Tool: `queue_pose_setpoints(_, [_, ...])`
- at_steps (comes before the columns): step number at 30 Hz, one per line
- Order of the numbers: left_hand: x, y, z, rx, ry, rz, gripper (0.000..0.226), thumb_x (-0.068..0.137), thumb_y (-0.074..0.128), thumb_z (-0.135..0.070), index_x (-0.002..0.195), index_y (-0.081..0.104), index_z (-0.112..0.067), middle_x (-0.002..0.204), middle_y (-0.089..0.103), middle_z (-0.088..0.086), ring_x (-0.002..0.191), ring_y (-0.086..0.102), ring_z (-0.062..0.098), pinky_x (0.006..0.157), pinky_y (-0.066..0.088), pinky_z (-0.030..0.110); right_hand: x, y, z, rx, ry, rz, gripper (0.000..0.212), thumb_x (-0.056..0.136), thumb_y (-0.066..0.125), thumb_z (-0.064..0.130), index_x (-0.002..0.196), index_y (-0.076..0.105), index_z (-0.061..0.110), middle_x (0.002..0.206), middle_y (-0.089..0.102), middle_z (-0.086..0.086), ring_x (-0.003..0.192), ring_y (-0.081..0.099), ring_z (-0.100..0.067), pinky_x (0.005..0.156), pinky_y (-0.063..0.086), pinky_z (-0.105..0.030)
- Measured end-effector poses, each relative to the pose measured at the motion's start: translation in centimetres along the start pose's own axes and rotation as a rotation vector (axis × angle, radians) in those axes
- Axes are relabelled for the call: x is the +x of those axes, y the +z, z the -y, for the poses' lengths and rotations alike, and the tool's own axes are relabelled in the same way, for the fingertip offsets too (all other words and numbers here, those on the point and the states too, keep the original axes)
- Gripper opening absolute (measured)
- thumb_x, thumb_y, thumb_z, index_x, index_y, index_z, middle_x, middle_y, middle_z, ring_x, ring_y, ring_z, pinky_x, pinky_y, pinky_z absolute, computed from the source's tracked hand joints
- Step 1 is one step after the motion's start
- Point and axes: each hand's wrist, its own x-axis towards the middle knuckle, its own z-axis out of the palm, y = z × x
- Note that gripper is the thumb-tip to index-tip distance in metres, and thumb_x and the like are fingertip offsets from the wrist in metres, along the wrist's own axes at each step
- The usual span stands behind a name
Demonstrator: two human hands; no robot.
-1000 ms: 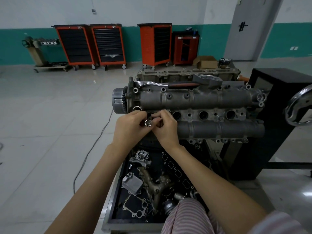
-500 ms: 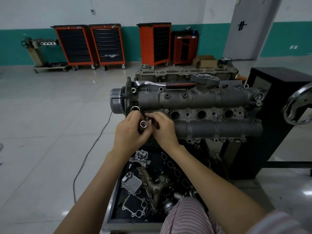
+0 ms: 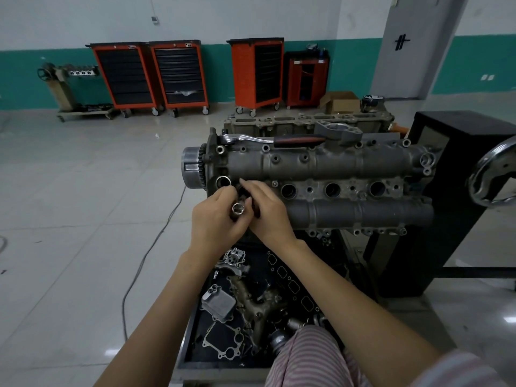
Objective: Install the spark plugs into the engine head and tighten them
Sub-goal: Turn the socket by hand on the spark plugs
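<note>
Both hands have shifted a little up and toward the leftmost bore since a moment ago, staying joined over the same tool. On the grey cast-metal engine head [image 3: 321,169], held on a black stand [image 3: 458,169], the left hand [image 3: 216,222] curls its fingers round a short chrome socket [image 3: 238,210], whose open end faces the camera. The right hand [image 3: 268,210] touches it from the other side, fingertips pinching at the socket's far end, just over the leftmost spark plug bore; whether a plug sits there is hidden. 3 open round bores [image 3: 332,189] lie to the right. A chrome ratchet with a red-black grip [image 3: 273,140] rests along the head's far edge. Below, a black parts tray [image 3: 190,331] holds gaskets and castings.
</note>
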Motion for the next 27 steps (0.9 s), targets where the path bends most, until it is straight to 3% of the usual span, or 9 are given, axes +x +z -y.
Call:
queue_pose_setpoints(5, [-0.14, 0.02, -0.09, -0.002, -0.041, 0.002, 0.026, 0.081, 0.050, -0.031, 0.067, 0.038, -0.014, 0.062, 0.033, -0.011, 0.053, 0.025, 0.008, 0.048, 0.021, 0.018, -0.03, 0.03, -0.13, 0.036, 0.014, -0.053, 0.025, 0.081, 0.058, 0.000, 0.105, 0.066, 0.001, 0.102, 0.065, -0.011, 0.095, 0.060, -0.022, 0.083, 0.048, -0.028])
queue_pose_setpoints(9, [0.22, 0.18, -0.28, 0.082, -0.029, -0.013, 0.037, 0.081, 0.055, -0.040, 0.061, 0.030, -0.020, 0.052, 0.034, -0.005, 0.047, 0.028, 0.012, 0.044, 0.021, 0.021, 0.09, 0.36, -0.24, 0.107, 0.088, -0.134, 0.018, 0.076, 0.063, -0.004, 0.093, 0.067, 0.001, 0.090, 0.062, -0.008, 0.082, 0.053, -0.005, 0.073, 0.041, -0.009])
queue_pose_setpoints(14, [0.40, 0.31, -0.24, 0.116, 0.008, -0.029, 0.035, 0.084, 0.051, -0.030, 0.057, 0.030, -0.020, 0.052, 0.027, -0.009, 0.045, 0.023, 0.012, 0.045, 0.018, 0.020, 0.24, 0.38, -0.21, 0.088, 0.098, -0.113, 0.009, 0.078, 0.064, 0.002, 0.086, 0.062, 0.003, 0.087, 0.055, 0.000, 0.067, 0.047, 0.002, 0.064, 0.038, -0.009])
queue_pose_setpoints(17, [0.15, 0.23, 0.13, 0.107, 0.033, -0.007, 0.033, 0.085, 0.049, -0.028, 0.058, 0.038, -0.012, 0.050, 0.038, -0.001, 0.047, 0.024, 0.011, 0.045, 0.018, 0.020, 0.05, 0.16, 0.07, -0.009, 0.021, -0.051, 0.025, 0.078, 0.062, 0.003, 0.103, 0.062, 0.004, 0.103, 0.060, -0.005, 0.087, 0.055, -0.007, 0.076, 0.042, -0.014])
queue_pose_setpoints(20, [-0.08, 0.00, 0.31, 0.067, 0.033, 0.022, 0.030, 0.086, 0.048, -0.029, 0.066, 0.040, -0.009, 0.058, 0.040, -0.001, 0.049, 0.026, 0.011, 0.046, 0.019, 0.019, -0.15, -0.13, 0.21, -0.083, -0.045, 0.006, 0.041, 0.081, 0.059, -0.001, 0.122, 0.055, 0.000, 0.121, 0.058, -0.013, 0.110, 0.053, -0.020, 0.094, 0.036, -0.014])
queue_pose_setpoints(24, [-0.16, -0.26, 0.07, -0.009, -0.031, 0.043, 0.028, 0.086, 0.048, -0.030, 0.069, 0.039, -0.008, 0.065, 0.034, -0.007, 0.053, 0.030, 0.013, 0.049, 0.021, 0.020, 0.02, -0.39, 0.24, -0.078, -0.064, -0.003, 0.030, 0.083, 0.056, -0.003, 0.113, 0.061, -0.002, 0.110, 0.064, -0.016, 0.102, 0.060, -0.028, 0.090, 0.040, -0.023])
queue_pose_setpoints(27, [0.03, -0.44, -0.22, -0.015, -0.084, 0.054, 0.031, 0.083, 0.049, -0.036, 0.066, 0.036, -0.013, 0.062, 0.034, -0.009, 0.050, 0.031, 0.013, 0.049, 0.019, 0.018, 0.05, -0.25, 0.26, 0.007, 0.035, -0.033, 0.021, 0.084, 0.057, -0.001, 0.104, 0.064, -0.002, 0.101, 0.063, -0.013, 0.093, 0.060, -0.021, 0.082, 0.043, -0.018])
